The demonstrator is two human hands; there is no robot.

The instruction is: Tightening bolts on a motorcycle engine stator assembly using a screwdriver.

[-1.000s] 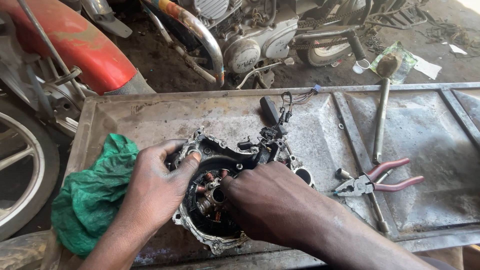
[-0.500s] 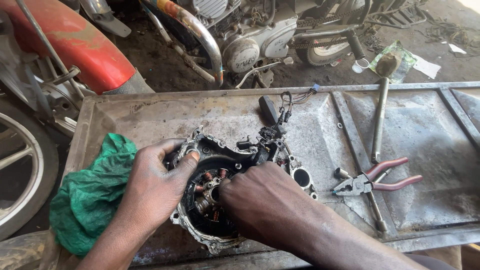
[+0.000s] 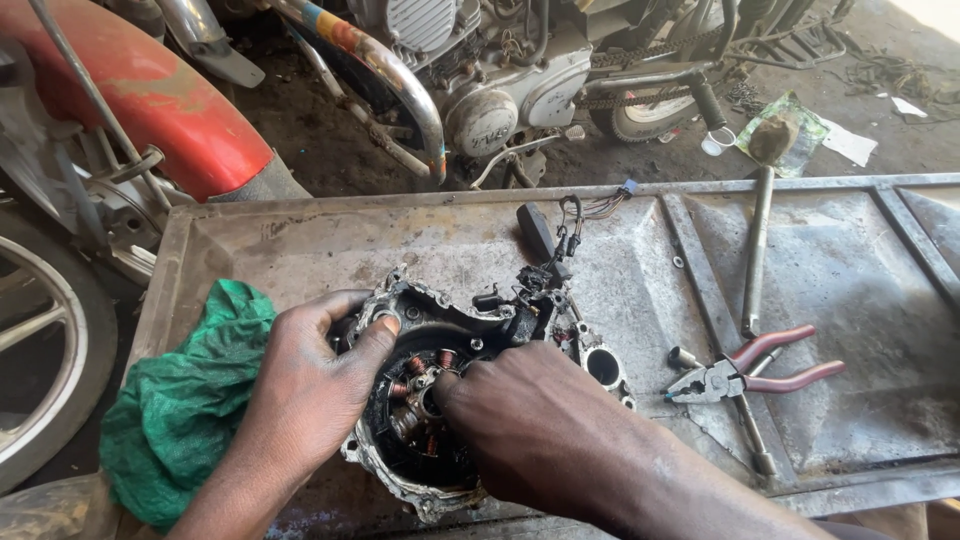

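At the near edge of the bench, a dented grey metal sheet, lies an engine cover, grimy, open side up, with a stator of copper-wound coils in its hollow; left hand closed on the cover's left rim, thumb over the edge and pointing inward, fingers curled round the outside; right hand laid across the cover from the right, fingers bent down onto the stator, tips pressing among the coils; whether it pinches anything there I cannot tell; green rag bunched just left of the left hand, touching the wrist; black wires run up from the cover's far rim to a small connector; right of the cover, a short bolt and red-handled pliers, jaws toward the cover, lying over a thin rod; long steel bar farther back, reaching off the far edge; beyond the bench, dirt floor; motorcycle engine with a bent exhaust pipe; red fender and a spoked wheel on the left.
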